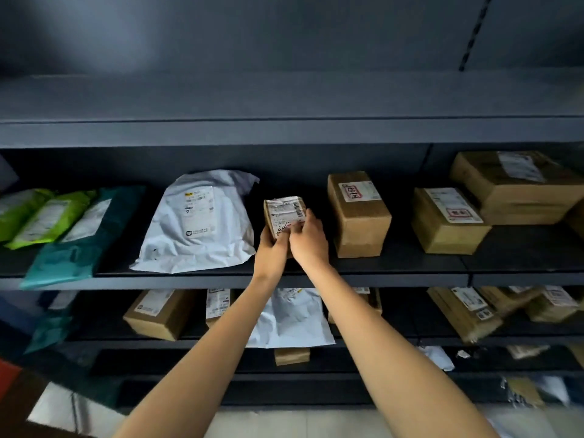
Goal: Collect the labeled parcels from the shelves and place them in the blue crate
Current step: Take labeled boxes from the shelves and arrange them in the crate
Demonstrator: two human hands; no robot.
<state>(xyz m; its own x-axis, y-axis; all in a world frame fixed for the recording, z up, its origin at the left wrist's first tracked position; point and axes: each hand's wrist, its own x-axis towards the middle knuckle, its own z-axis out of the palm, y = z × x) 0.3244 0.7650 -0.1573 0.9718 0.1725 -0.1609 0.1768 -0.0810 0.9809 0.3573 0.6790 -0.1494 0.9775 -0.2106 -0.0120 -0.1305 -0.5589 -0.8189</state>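
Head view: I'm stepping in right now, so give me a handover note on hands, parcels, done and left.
Left hand and right hand both grip the small brown cardboard parcel with a white label at the middle dark metal shelf, between the crumpled white plastic mailer and a brown cardboard box.
Done: this parcel is in hand.
Left: carry it to the blue crate, not in view; more labeled parcels lie on the shelves.

Mid shelf [189,281], L to R: 2 green bags [47,222], teal bag [79,241], white bag [202,222], 3 labeled boxes [358,213]; lower shelf [126,343]: more boxes [161,314], 2nd white bag [294,320].
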